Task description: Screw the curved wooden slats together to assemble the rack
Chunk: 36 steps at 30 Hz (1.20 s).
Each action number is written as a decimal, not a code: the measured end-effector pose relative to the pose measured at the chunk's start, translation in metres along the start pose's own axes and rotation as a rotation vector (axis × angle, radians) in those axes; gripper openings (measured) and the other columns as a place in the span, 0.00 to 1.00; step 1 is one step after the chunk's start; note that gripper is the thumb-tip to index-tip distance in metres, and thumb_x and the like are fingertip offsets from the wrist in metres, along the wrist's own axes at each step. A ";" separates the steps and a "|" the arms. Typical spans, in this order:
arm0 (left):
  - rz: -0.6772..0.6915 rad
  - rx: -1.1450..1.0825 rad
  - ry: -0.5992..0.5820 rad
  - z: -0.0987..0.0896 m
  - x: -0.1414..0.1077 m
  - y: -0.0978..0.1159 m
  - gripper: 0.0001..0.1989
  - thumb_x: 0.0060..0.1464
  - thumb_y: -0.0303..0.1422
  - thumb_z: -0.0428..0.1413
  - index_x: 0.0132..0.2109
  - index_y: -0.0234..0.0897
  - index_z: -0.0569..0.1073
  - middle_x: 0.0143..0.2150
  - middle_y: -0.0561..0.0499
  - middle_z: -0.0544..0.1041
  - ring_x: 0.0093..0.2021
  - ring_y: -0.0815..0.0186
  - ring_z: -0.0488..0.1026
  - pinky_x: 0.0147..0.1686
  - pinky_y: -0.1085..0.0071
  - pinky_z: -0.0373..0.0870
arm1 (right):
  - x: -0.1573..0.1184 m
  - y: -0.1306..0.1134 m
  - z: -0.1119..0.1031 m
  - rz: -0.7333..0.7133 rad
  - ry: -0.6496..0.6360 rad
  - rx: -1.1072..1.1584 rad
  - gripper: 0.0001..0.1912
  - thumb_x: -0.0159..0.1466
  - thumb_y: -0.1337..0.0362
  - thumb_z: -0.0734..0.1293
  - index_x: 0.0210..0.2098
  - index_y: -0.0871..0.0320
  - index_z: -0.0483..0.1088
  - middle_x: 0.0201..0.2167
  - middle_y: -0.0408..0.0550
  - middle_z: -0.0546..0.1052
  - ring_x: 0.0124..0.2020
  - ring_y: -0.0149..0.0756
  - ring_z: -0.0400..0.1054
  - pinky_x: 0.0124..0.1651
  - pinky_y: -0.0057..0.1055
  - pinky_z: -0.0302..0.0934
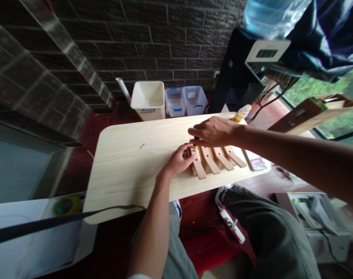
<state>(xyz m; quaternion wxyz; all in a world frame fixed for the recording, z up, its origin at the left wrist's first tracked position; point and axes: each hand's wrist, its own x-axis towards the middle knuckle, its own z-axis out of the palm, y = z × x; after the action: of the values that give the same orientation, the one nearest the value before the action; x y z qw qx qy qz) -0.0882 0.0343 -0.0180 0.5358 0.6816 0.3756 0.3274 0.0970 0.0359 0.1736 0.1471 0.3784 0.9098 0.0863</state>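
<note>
A light wooden piece (211, 161) with several parallel angled slats lies at the right part of the pale wooden table (121, 162). My right hand (213, 131) is closed round a screwdriver (196, 138) with a black and yellow handle. It is held upright over a hole near the far end of the leftmost slat; its tip is too small to make out. Against the left side of that slat, my left hand (178, 159) grips the wood with thumb and fingers. A thin dark screw-like piece (142, 146) lies on the table left of my hands.
A plastic bottle (242, 113) stands at the table's far right corner, and a phone-like flat object (257, 163) lies at the right end. Behind the table are a cream bin (148, 95) and two clear plastic boxes (184, 101). A dark strap (107, 212) crosses the near left corner.
</note>
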 end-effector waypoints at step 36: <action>0.028 -0.014 -0.002 0.001 0.003 -0.003 0.20 0.61 0.37 0.66 0.59 0.40 0.77 0.57 0.42 0.83 0.59 0.53 0.82 0.63 0.54 0.80 | 0.000 -0.003 -0.019 0.088 -0.219 0.117 0.16 0.76 0.60 0.65 0.59 0.60 0.74 0.51 0.59 0.85 0.48 0.48 0.81 0.36 0.34 0.58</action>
<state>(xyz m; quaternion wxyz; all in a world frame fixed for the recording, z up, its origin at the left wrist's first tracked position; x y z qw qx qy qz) -0.0863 0.0365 -0.0207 0.5364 0.6833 0.3633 0.3367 0.0881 0.0331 0.1908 0.2194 0.4330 0.8743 -0.0022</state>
